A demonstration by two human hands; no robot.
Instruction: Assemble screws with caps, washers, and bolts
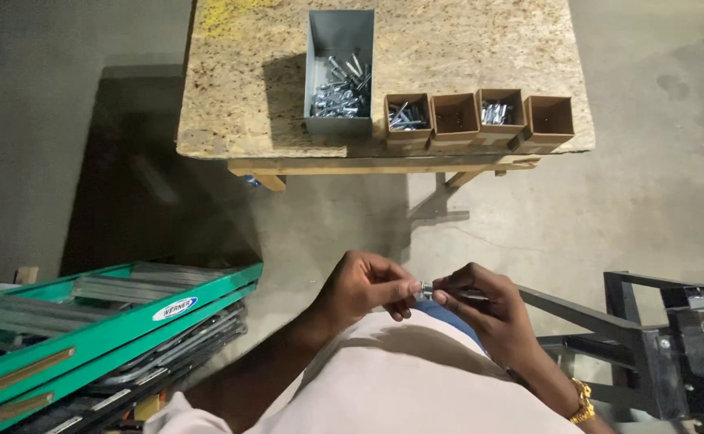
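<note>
Close above the person's lap, the left hand (364, 289) and right hand (484, 309) meet at a small silver bolt (426, 291), each pinching one end between thumb and fingertips, so it lies crosswise in the gap between them. Beyond, on the speckled worktable (239, 88), the grey metal bin (340, 72) holds many loose bolts; judging by the four brown boxes (476, 119), two hold bolts and two look nearly empty, so much remains.

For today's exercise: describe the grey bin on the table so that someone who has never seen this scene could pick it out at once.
Start at the speckled table at the top of the view. Along its near edge runs a row of four small brown boxes. The grey bin stands just left of them: tall, long, metal-grey, and holding a loose heap of silvery bolts.
</note>
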